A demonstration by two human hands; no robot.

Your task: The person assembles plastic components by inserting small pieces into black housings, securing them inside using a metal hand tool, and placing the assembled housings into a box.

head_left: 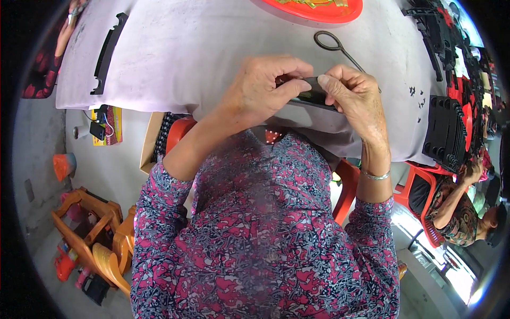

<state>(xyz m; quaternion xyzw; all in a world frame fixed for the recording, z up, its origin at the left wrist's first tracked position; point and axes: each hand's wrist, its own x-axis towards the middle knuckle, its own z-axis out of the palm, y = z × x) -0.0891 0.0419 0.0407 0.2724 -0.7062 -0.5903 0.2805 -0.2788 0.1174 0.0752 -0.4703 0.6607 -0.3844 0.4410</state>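
My left hand (pixel 265 85) and my right hand (pixel 357 95) meet at the table's near edge, in front of my chest. Between them is a dark, narrow black plastic piece (pixel 313 98), partly hidden by the fingers. The left thumb and forefinger pinch it from one side. On the other side, my right thumb and bent fingers close on its end. A metal rod with a looped handle (pixel 340 49) lies just beyond the right hand, its far end partly behind that hand. What exactly sits under the fingertips is too small to tell.
A long black notched strip (pixel 109 53) lies at the left of the cloth-covered table (pixel 175 58). A red tray (pixel 319 15) with yellow-green strips is at the far side. Small black bits (pixel 418 101) and stacked black parts (pixel 445 130) are at right. Other people sit at both sides.
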